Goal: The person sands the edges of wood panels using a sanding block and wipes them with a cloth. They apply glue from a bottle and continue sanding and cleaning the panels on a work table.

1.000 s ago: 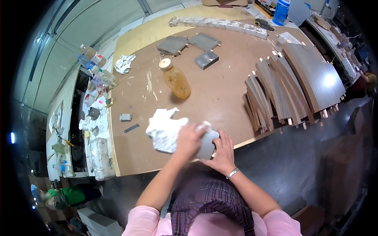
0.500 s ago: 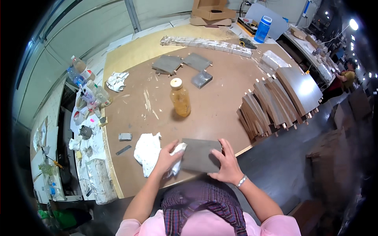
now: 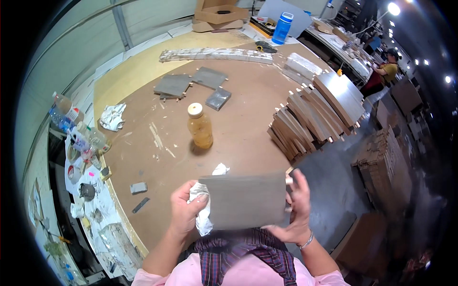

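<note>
Head: panel (image 3: 245,202) btwn L/R grips (image 3: 183,209) (image 3: 299,218)

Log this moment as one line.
left hand: holding white cloth at left end of grey panel | right hand: spread at panel's right end | table: amber bottle upright, stacked panels right

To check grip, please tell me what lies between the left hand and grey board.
In the head view, a white cloth lies between hand and board.
</note>
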Motion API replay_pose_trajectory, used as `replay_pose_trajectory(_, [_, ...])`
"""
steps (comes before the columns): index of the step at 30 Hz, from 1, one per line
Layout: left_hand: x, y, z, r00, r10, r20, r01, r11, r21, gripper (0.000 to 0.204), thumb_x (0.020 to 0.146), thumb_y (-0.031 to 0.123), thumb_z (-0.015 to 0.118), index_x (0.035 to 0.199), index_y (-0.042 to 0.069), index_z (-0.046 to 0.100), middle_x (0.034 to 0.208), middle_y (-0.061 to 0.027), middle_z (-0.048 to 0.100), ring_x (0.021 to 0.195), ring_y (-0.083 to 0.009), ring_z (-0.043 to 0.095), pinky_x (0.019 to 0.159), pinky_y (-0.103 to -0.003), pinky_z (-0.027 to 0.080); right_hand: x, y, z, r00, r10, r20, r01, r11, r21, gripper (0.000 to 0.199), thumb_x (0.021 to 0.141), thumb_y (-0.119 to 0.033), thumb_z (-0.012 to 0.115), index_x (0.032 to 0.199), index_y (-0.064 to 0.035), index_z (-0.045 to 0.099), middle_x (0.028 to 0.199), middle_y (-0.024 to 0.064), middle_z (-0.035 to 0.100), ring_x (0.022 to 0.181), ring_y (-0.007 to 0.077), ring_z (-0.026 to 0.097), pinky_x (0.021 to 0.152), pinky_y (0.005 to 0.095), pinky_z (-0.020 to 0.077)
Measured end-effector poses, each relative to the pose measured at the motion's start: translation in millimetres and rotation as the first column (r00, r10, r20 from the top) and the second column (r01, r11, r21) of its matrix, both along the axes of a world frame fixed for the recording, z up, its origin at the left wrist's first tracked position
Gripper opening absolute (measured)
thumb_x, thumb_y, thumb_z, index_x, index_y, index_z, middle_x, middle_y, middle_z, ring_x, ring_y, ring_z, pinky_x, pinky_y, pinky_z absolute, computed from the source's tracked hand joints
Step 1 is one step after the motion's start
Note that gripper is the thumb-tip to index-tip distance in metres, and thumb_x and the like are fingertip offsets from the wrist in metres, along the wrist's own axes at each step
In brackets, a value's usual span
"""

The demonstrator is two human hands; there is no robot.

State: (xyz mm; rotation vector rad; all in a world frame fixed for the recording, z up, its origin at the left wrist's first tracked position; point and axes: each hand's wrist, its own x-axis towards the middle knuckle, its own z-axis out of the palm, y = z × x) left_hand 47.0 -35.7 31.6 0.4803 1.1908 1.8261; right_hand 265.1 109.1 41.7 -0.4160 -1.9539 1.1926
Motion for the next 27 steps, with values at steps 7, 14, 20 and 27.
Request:
replay_pose_trajectory(7, [43.1,18.5,-13.1,0.999,0.011,0.051,-0.009,1.000,-0.024,0.022,0.089,0.003,0.065,0.109,0.001,0.058,0.093,0.0005,0.063,0.079,-0.0053,0.057,0.070,-0.022,0.048,-8.5,-38.0,-19.0,0.936,-0.265,-0.233,-0.104,0.425,-0.899,0.080,0.079,-0.011,0.075,0.146,-0.0071,0.030,0.134,0.0102,0.047,0.119,0.0250,0.053,0.099,0.0409,0.0469])
replay_pose_trajectory(14, [-0.5,16.1,-7.9,0.989,-0.068,-0.131,0.067,0.998,-0.013,0.026,0.086,-0.001,0.063,0.111,0.000,0.056,0.107,-0.0090,0.061,0.097,-0.0144,0.060,0.088,-0.030,0.050,11.4,-1.6,9.2,0.939,-0.321,-0.126,0.041,0.466,-0.884,0.056,0.078,0.000,0.068,0.129,0.0028,0.047,0.118,0.0134,0.060,0.108,0.0263,0.061,0.097,0.0395,0.0492])
replay_pose_trajectory(20, [30.6,31.8,16.2,0.695,-0.152,-0.703,0.245,0.969,0.033,0.021,0.078,0.007,0.074,0.097,0.001,0.066,0.108,-0.0111,0.058,0.100,-0.0188,0.057,0.088,-0.032,0.045,25.0,-0.5,11.5,0.970,-0.228,-0.085,0.007,0.372,-0.928,0.055,0.071,0.001,0.064,0.124,0.0053,0.050,0.112,0.0135,0.062,0.099,0.0227,0.064,0.090,0.0352,0.0521])
replay_pose_trajectory(27, [42.2,79.5,23.9,0.610,-0.042,-0.791,0.129,0.990,0.048,0.013,0.072,0.002,0.074,0.084,0.000,0.069,0.087,-0.0063,0.048,0.078,-0.0168,0.051,0.065,-0.029,0.043,31.6,-3.1,15.2,0.999,0.051,0.009,-0.017,0.488,-0.873,0.057,0.066,-0.003,0.068,0.120,0.0062,0.056,0.108,0.0099,0.065,0.096,0.0185,0.063,0.088,0.0309,0.0503])
